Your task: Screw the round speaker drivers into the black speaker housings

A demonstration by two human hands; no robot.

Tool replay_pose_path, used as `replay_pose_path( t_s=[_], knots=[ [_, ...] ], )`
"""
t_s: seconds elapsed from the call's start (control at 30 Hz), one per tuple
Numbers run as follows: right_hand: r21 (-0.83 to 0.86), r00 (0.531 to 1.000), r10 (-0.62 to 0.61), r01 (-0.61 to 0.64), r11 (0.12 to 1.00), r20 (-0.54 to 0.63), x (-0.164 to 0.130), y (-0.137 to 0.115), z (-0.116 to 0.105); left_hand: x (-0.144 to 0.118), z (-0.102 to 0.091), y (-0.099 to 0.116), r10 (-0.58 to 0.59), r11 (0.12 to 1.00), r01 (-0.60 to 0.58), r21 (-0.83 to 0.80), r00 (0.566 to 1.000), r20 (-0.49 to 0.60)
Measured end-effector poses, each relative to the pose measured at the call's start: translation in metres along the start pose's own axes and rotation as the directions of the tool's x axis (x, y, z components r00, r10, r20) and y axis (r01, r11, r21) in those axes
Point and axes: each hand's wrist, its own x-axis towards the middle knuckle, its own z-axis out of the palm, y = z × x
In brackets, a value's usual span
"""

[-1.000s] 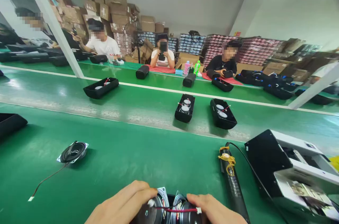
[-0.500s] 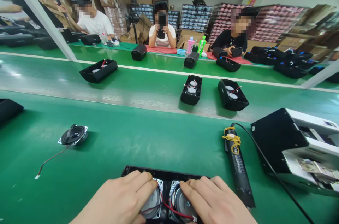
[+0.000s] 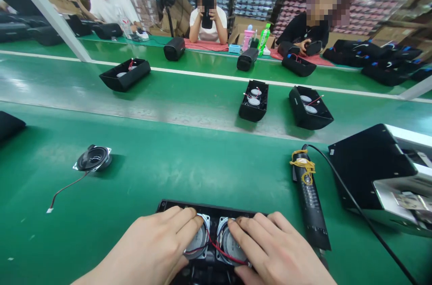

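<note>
Two round speaker drivers with square metal frames sit side by side in a black speaker housing (image 3: 212, 253), at the bottom middle. My left hand (image 3: 162, 240) lies over the left speaker driver (image 3: 199, 244), its fingers bent on the driver's frame and its thumb low beside it. Over the right speaker driver (image 3: 231, 242) my right hand (image 3: 270, 244) curls its fingers, with the thumb below. Both hands partly hide the drivers. Red and black wires (image 3: 221, 249) run across between the two.
Left on the green table lies a loose speaker driver (image 3: 92, 159) with a cable. An electric screwdriver (image 3: 308, 199) and a black-and-white machine (image 3: 371, 168) stand at right. Beyond are open speaker housings (image 3: 253, 100) and several people at the far side.
The view has tilted down, so the far things stand higher in the picture. Both hands stay on the drivers, and my right thumb now shows below the right one.
</note>
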Motion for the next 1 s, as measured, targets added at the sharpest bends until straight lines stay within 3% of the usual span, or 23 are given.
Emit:
replay_pose_path(
  t_s=[0.33, 0.47, 0.6, 0.73, 1.0],
  knots=[
    [-0.023, 0.999, -0.014, 0.015, 1.0, 0.044, 0.001, 0.002, -0.003, 0.008, -0.011, 0.005, 0.006, 0.998, -0.012, 0.054, 0.995, 0.102],
    [0.021, 0.995, -0.018, 0.016, 1.0, 0.1, -0.002, 0.008, -0.017, 0.005, -0.009, 0.006, 0.016, 0.998, -0.021, 0.06, 0.997, 0.073],
    [0.036, 0.988, 0.069, -0.075, 0.997, 0.137, -0.012, 0.011, -0.026, 0.004, -0.007, 0.006, 0.069, 0.994, -0.069, 0.086, 0.998, 0.008],
    [0.045, 0.975, 0.164, -0.173, 0.984, 0.151, -0.017, 0.01, -0.022, 0.003, -0.006, 0.005, 0.102, 0.989, -0.099, 0.108, 0.994, -0.027],
    [0.115, 0.979, 0.138, -0.157, 0.981, 0.153, -0.01, 0.009, -0.009, 0.006, -0.008, 0.004, 0.085, 0.985, -0.087, 0.149, 0.996, 0.02]
  ],
)
